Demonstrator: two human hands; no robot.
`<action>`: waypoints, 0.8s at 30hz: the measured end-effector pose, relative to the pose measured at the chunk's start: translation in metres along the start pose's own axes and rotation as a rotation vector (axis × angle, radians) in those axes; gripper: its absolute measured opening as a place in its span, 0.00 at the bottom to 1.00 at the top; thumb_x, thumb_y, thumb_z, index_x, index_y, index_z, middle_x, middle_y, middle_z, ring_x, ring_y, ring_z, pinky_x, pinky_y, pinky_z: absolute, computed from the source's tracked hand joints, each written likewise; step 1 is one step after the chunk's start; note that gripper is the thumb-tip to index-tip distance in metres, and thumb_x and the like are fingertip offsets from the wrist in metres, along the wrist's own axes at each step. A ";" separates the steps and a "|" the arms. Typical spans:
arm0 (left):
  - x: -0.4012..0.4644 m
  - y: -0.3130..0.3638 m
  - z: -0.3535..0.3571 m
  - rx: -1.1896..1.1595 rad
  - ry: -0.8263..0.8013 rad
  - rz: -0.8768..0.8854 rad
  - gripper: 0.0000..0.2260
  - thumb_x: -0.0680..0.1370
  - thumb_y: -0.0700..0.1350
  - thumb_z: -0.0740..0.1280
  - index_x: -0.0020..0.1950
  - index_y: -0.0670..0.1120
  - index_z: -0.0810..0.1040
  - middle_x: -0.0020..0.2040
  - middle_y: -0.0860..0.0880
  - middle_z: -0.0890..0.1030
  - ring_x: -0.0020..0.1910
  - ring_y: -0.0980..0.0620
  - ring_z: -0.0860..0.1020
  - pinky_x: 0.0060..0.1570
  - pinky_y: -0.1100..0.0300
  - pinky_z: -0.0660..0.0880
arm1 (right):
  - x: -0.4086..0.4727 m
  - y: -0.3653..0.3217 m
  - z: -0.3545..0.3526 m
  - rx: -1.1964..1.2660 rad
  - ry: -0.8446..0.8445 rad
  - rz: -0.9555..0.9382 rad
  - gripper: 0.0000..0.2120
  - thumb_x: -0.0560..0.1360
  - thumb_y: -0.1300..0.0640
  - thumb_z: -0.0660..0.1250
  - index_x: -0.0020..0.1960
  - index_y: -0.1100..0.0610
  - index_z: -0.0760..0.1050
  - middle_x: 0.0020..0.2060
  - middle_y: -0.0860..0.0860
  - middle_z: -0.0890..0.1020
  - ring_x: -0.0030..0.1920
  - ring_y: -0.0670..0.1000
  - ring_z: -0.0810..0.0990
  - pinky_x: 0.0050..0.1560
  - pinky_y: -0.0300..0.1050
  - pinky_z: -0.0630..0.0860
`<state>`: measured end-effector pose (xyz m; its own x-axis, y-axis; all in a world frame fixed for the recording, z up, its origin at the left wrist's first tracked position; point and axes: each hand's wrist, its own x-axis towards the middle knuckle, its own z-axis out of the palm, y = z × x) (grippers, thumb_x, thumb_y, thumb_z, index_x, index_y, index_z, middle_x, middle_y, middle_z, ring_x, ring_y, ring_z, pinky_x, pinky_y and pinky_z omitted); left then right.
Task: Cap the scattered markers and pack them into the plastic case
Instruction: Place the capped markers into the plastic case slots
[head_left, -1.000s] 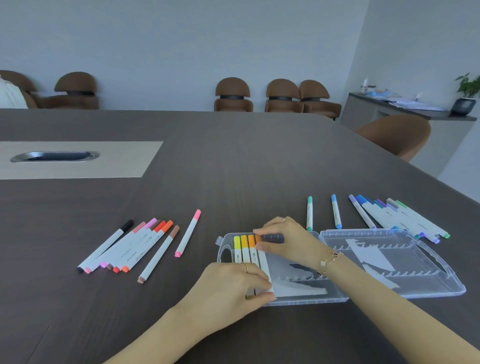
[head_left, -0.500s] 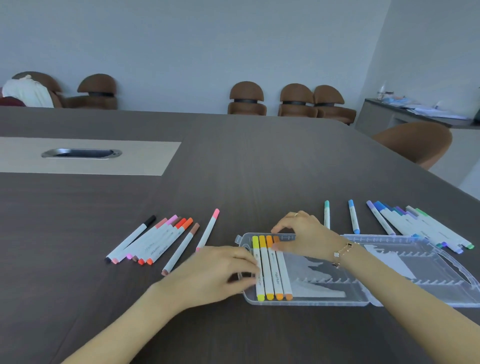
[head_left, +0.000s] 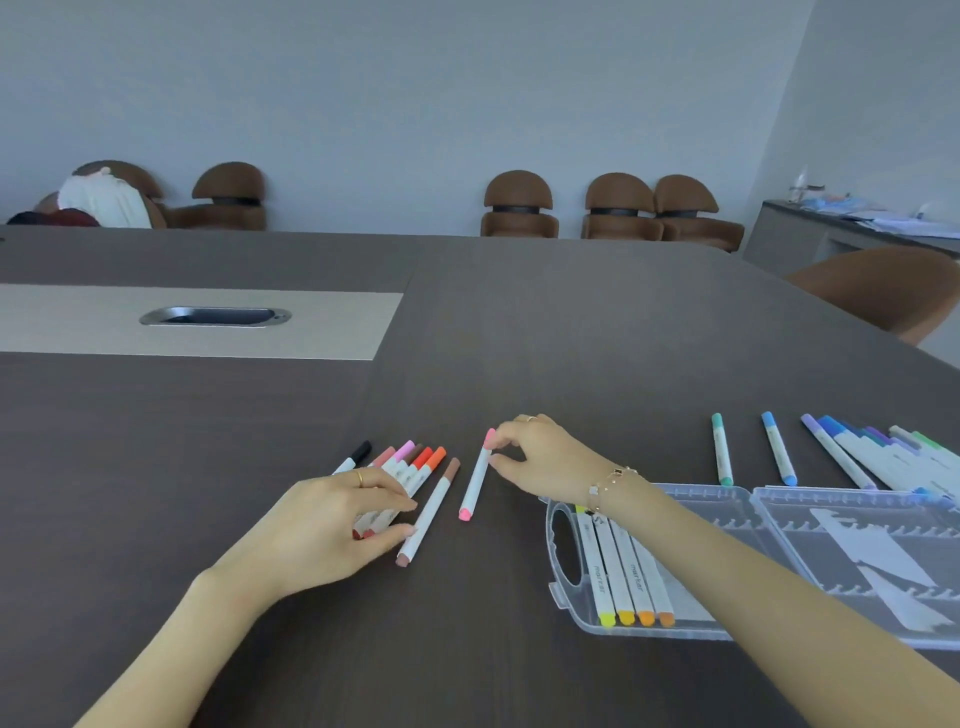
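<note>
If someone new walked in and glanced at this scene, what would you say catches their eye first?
Probably the right hand reaching across the dark table and pinching the far end of the pink marker. Just left of it, the left hand touches the brown marker beside a bunch of warm-coloured markers. On the right lies the open plastic case with four yellow-to-orange markers already in it.

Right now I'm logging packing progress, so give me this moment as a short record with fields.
case: clear plastic case lies open on the table
packed: four markers, yellow to orange
right hand: right hand pinches the pink marker near its far end
left hand: left hand on the warm-coloured pile, thumb touching the brown marker
unpacked elsewhere: green, blue and purple markers beyond the case
</note>
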<state>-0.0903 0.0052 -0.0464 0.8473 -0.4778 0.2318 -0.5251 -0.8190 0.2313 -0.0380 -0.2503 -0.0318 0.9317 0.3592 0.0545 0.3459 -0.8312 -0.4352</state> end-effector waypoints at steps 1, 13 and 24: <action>-0.002 -0.006 -0.002 -0.004 0.005 -0.021 0.19 0.71 0.69 0.58 0.54 0.62 0.80 0.52 0.72 0.74 0.54 0.69 0.74 0.49 0.74 0.71 | 0.006 -0.006 0.003 -0.005 -0.008 -0.005 0.14 0.79 0.54 0.60 0.63 0.53 0.75 0.59 0.50 0.76 0.64 0.52 0.68 0.67 0.47 0.65; -0.004 -0.024 -0.005 -0.026 -0.092 -0.045 0.16 0.70 0.64 0.67 0.56 0.64 0.79 0.53 0.74 0.71 0.58 0.70 0.71 0.55 0.73 0.69 | 0.042 -0.034 0.028 -0.087 -0.059 0.019 0.14 0.79 0.54 0.58 0.58 0.56 0.79 0.56 0.54 0.77 0.60 0.56 0.70 0.62 0.51 0.69; -0.002 -0.006 0.001 -0.120 0.016 -0.021 0.20 0.67 0.67 0.64 0.55 0.63 0.81 0.50 0.78 0.72 0.56 0.75 0.70 0.48 0.78 0.68 | 0.043 -0.038 0.038 0.057 0.087 0.093 0.14 0.78 0.47 0.60 0.57 0.55 0.76 0.53 0.52 0.80 0.59 0.54 0.73 0.62 0.50 0.66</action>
<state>-0.0886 0.0109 -0.0490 0.8572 -0.4553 0.2407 -0.5141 -0.7840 0.3478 -0.0153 -0.1872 -0.0469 0.9663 0.2416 0.0885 0.2533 -0.8327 -0.4923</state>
